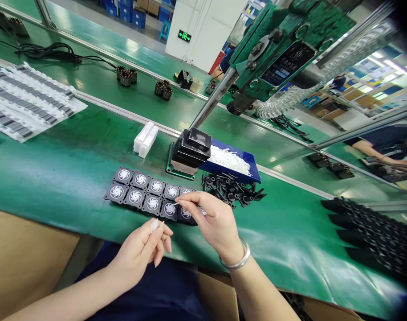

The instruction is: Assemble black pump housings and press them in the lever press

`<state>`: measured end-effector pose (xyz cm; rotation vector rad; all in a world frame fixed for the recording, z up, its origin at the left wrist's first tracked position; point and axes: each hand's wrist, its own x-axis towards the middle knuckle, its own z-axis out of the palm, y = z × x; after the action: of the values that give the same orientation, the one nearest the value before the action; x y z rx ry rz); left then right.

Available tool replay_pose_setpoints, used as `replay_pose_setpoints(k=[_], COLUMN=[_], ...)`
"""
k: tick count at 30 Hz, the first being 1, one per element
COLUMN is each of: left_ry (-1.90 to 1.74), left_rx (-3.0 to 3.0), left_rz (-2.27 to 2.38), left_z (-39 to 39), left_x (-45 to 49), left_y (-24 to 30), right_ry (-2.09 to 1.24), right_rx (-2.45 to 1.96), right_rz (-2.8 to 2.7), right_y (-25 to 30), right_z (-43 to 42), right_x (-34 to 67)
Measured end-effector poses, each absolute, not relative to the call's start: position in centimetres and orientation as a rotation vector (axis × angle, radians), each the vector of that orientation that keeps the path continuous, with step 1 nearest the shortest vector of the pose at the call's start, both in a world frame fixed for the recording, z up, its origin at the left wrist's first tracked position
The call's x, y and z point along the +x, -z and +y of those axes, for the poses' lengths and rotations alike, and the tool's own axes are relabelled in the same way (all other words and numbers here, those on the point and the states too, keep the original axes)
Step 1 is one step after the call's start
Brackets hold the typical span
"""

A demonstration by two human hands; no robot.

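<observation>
Two rows of square black parts with white swirl centres [135, 196] lie side by side near the table's front. Over the right part of the front row is my right hand [213, 218], thumb and forefinger pinching a thin white strip [175, 204]. The strip's tip is over one of the swirl centres; whether it touches cannot be told. Just in front of the rows, my left hand [143, 245] is closed on several small white strips [154, 225], held between thumb and fingers. My right fingers hide some parts at the row's end.
A green press [277, 53] rises on a post from its black base [192, 151]. Nearby are a blue tray [255, 167] of white strips, a pile of black plastic parts [233, 189] and white blocks [145, 139]. A co-worker's arm [380, 151] shows far right.
</observation>
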<state>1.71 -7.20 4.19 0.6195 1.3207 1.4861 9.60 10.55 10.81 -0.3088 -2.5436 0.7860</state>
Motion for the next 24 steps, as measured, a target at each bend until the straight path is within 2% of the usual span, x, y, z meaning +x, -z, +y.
replay_pose_setpoints(k=[20, 24], left_ry=[-1.468, -1.442], left_rx=[0.716, 0.714], left_rz=[1.307, 1.322], left_z=[-7.04, -7.11], left_x=[1.08, 1.05], left_y=[-4.47, -4.62], right_ry=[-0.662, -0.553], right_rx=[-0.188, -0.116], right_rz=[-2.622, -2.621], right_y=[-9.90, -10.56], right_z=[10.29, 10.53], right_x=[8.85, 8.84])
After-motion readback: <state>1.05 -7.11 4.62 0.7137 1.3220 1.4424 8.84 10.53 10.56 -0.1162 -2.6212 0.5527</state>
